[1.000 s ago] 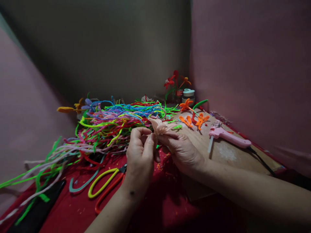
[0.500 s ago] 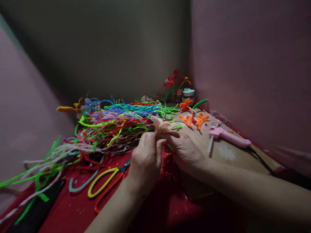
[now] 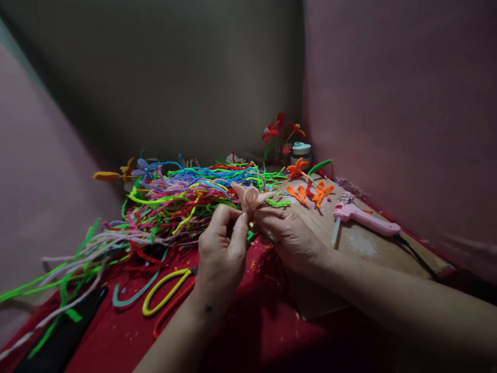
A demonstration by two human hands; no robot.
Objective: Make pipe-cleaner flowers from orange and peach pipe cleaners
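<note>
Hands: left hand [image 3: 221, 248] and right hand [image 3: 289, 235] are both pinching a pale pink flower [image 3: 250, 198], fingers closed on its base.
Pile: pipe-cleaner pile [image 3: 182, 199] is sprawling over the red cloth [image 3: 116, 342].
Board: wooden board [image 3: 365, 246] is lying right of the pile.
Scissors: yellow-handled scissors [image 3: 166, 292] are lying just in front of the pile.
Gun: pink glue gun [image 3: 365, 217] is resting well right of the pile.
Flower: is hovering over the pile's near right edge.

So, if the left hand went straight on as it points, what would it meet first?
The left hand touches the pale pink flower; past it, probably the pipe cleaner pile, depth unclear.
</note>
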